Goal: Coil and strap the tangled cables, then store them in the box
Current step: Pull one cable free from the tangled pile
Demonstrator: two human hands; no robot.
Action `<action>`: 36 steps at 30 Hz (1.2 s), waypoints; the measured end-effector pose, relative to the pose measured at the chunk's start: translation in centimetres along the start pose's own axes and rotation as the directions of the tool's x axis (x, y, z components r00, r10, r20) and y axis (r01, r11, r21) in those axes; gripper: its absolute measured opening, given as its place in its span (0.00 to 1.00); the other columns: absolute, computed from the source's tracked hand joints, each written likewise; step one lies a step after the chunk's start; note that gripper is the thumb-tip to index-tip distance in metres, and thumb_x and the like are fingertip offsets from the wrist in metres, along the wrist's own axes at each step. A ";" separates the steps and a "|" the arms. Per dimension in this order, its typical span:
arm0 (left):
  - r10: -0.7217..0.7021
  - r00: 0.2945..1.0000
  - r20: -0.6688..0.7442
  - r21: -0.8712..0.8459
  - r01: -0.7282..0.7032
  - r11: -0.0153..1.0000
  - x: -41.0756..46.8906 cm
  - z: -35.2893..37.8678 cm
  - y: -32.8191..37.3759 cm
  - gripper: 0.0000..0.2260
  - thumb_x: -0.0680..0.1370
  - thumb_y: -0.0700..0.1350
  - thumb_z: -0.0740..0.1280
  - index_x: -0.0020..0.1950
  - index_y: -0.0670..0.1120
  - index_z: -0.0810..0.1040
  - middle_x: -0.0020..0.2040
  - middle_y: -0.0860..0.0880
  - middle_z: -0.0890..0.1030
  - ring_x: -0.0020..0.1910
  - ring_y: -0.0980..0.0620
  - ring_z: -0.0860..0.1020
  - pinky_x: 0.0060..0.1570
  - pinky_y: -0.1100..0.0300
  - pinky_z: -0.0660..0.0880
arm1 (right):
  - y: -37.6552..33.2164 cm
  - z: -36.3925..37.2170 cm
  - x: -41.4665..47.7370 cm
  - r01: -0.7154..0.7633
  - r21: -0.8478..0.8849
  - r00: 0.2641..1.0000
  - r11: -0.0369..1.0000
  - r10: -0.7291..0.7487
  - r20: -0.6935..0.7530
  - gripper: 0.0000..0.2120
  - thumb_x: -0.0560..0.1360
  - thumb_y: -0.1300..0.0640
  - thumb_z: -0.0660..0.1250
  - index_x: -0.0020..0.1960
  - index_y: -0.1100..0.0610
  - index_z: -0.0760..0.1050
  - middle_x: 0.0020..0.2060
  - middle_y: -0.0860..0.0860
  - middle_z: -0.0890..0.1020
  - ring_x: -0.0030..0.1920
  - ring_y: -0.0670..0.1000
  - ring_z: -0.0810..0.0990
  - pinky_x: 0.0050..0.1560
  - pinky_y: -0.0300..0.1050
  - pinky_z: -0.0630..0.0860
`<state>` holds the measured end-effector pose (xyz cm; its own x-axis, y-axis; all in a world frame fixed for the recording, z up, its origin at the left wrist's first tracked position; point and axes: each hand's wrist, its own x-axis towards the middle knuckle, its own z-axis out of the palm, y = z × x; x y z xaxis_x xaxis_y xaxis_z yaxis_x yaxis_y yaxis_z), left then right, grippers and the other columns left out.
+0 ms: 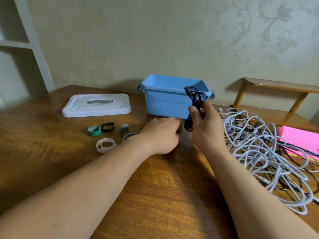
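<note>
My right hand [206, 125] grips a coiled black cable [195, 104] and holds it upright in front of the open blue box [164, 100]. My left hand [162, 135] hovers low over the table just left of the coil, blurred, with its fingers loosely curled and nothing visibly in them. A tangled heap of white and black cables [262, 152] lies on the table to the right. Several rolled straps lie left of my left hand: a green one [94, 131], a black one [107, 127], a grey one [124, 128] and a white one [105, 145].
The box's white lid [96, 105] lies flat on the wooden table [155, 195], left of the box. A pink object [300, 138] sits under the cable heap at the right edge. A wooden chair [276, 94] stands behind the table on the right.
</note>
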<state>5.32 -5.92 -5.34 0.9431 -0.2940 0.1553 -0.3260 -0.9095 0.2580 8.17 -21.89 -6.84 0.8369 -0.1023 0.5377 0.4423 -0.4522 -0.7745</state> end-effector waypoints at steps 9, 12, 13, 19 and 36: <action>0.011 1.000 -0.006 0.232 -0.010 0.973 -2.9 -1.4 -1.5 0.07 0.85 0.52 0.59 0.52 0.54 0.75 0.51 0.55 0.77 0.55 0.49 0.75 0.62 0.45 0.70 | -0.7 0.5 -0.4 0.009 -0.186 0.995 0.982 0.009 0.096 0.13 0.84 0.52 0.68 0.68 0.50 0.74 0.61 0.48 0.84 0.58 0.50 0.82 0.55 0.48 0.78; -0.002 1.000 -0.017 0.176 0.005 0.984 -2.2 -1.9 -1.7 0.06 0.85 0.53 0.60 0.56 0.54 0.74 0.54 0.56 0.74 0.58 0.49 0.77 0.61 0.47 0.72 | -1.9 0.5 0.1 -0.088 -0.128 0.995 0.988 0.094 0.038 0.09 0.85 0.52 0.66 0.64 0.51 0.75 0.55 0.47 0.84 0.54 0.50 0.82 0.48 0.47 0.74; -0.007 1.000 0.027 0.148 0.003 0.989 -1.6 -1.9 -1.2 0.08 0.84 0.55 0.61 0.59 0.54 0.74 0.57 0.56 0.76 0.58 0.46 0.79 0.60 0.47 0.75 | -2.2 0.4 0.4 -0.125 -0.113 0.991 0.986 0.129 0.031 0.09 0.85 0.52 0.66 0.64 0.52 0.75 0.55 0.48 0.84 0.54 0.51 0.82 0.47 0.47 0.73; -0.016 0.984 0.178 0.206 -0.022 0.978 0.4 -1.4 0.7 0.11 0.85 0.55 0.57 0.60 0.52 0.73 0.58 0.50 0.77 0.51 0.43 0.77 0.51 0.48 0.69 | -2.9 1.1 1.7 -0.072 -0.345 0.982 0.936 0.127 0.138 0.09 0.85 0.55 0.65 0.64 0.53 0.75 0.57 0.52 0.84 0.55 0.57 0.82 0.49 0.52 0.77; -0.039 0.985 -0.168 0.157 0.065 0.985 -6.1 -3.5 -2.2 0.11 0.87 0.52 0.58 0.47 0.56 0.75 0.46 0.55 0.75 0.45 0.51 0.76 0.59 0.44 0.76 | -5.7 1.9 -1.8 0.123 -0.483 0.933 0.867 0.065 0.354 0.25 0.84 0.58 0.66 0.80 0.54 0.69 0.72 0.54 0.78 0.71 0.57 0.77 0.70 0.54 0.75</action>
<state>0.02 -1.13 -3.47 0.9306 -0.2051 0.3032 -0.2493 -0.9616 0.1145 4.76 -17.45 -3.97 0.9236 0.1885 0.3339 0.3307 -0.8323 -0.4448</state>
